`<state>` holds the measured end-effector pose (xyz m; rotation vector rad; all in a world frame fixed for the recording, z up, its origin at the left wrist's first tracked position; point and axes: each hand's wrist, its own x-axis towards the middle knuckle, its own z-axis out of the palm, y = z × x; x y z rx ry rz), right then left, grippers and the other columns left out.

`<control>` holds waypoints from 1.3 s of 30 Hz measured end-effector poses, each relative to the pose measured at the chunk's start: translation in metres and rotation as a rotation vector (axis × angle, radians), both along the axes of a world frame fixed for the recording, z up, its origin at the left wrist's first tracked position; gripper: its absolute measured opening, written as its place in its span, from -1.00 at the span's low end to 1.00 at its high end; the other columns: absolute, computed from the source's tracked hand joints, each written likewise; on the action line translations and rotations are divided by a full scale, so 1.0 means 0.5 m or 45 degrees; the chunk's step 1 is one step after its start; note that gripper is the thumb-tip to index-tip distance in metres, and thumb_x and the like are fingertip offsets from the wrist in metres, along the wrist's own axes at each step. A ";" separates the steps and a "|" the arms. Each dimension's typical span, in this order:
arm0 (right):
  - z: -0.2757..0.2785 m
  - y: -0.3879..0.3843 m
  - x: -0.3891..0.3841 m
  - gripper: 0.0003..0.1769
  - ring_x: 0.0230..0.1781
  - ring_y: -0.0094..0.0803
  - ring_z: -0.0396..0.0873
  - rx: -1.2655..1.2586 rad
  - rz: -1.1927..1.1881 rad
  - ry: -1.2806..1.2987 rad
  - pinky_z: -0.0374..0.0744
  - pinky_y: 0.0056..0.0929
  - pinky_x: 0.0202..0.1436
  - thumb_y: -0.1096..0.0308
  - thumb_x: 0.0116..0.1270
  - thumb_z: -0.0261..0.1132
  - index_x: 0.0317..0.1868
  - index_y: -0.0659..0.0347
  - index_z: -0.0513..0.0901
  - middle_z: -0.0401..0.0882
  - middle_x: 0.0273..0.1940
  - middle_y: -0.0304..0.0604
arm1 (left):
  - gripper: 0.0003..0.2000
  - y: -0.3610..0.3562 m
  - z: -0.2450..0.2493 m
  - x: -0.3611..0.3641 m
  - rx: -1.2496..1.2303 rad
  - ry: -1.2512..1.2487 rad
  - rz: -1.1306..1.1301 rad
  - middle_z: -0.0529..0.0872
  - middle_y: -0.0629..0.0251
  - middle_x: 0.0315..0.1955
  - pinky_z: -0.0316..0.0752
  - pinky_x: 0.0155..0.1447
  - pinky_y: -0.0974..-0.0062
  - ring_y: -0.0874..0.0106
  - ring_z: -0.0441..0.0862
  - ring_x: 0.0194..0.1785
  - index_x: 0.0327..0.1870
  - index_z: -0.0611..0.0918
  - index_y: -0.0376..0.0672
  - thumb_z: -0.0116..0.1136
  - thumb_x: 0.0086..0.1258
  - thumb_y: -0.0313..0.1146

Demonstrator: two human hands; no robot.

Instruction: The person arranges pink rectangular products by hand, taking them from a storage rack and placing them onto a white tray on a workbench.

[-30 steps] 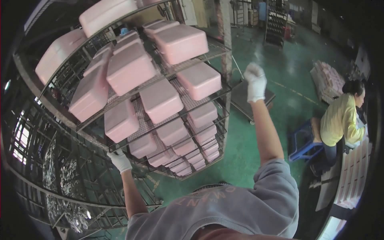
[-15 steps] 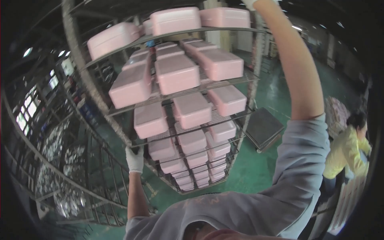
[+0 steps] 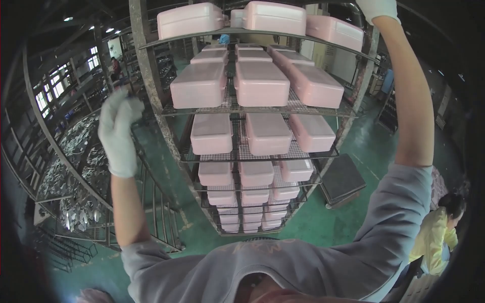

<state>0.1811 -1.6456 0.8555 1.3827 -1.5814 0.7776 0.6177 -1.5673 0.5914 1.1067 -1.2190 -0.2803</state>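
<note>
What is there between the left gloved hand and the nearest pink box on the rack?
In the head view, only the rack's rusty upright post stands between the left hand and the nearest pink box; otherwise the stretch is bare.

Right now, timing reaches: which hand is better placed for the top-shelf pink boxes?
Probably right: the right hand is up beside a pink box on the top shelf; the left hand hangs lower, off the rack.
</note>
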 end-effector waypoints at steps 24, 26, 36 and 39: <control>-0.019 0.179 -0.246 -0.79 -0.11 -0.55 0.51 -0.053 -0.397 1.137 0.46 -0.56 -0.12 0.44 0.14 0.30 -0.22 -0.08 0.63 0.57 -0.20 -0.53 | -0.39 -0.196 0.496 -0.060 -0.126 1.043 -1.421 -0.09 -0.29 0.42 -0.08 0.51 -0.03 -0.15 -0.13 0.49 0.47 0.03 0.08 -0.19 0.43 -0.07; -0.012 0.152 -0.214 -0.70 0.00 -0.51 0.48 0.197 -0.567 1.270 0.44 -0.54 0.02 0.50 0.18 0.27 -0.07 0.00 0.56 0.51 -0.06 -0.47 | -0.42 -0.201 0.505 -0.064 -0.149 1.126 -1.517 -0.08 -0.24 0.43 -0.09 0.50 -0.13 -0.13 -0.12 0.49 0.46 0.02 -0.04 -0.20 0.45 -0.17; 0.003 0.224 -0.047 -0.52 -0.16 -0.44 0.39 0.214 0.127 -0.250 0.36 -0.49 -0.10 -0.27 0.18 0.12 -0.14 -0.09 0.47 0.45 -0.22 -0.43 | -0.50 -0.163 0.537 -0.056 -0.186 1.349 -1.750 -0.02 -0.01 0.45 -0.04 0.46 -0.22 -0.07 -0.16 0.51 0.43 0.08 -0.20 -0.39 0.53 -0.20; -0.013 0.323 0.057 -0.60 -0.04 -0.37 0.48 0.162 0.160 -0.273 0.47 -0.46 0.02 -0.08 0.22 0.12 -0.06 -0.05 0.57 0.56 -0.10 -0.30 | -0.44 -0.151 0.552 -0.040 -0.155 1.338 -1.814 -0.14 0.00 0.48 0.00 0.47 -0.14 -0.05 -0.23 0.53 0.46 -0.03 -0.19 -0.42 0.53 -0.11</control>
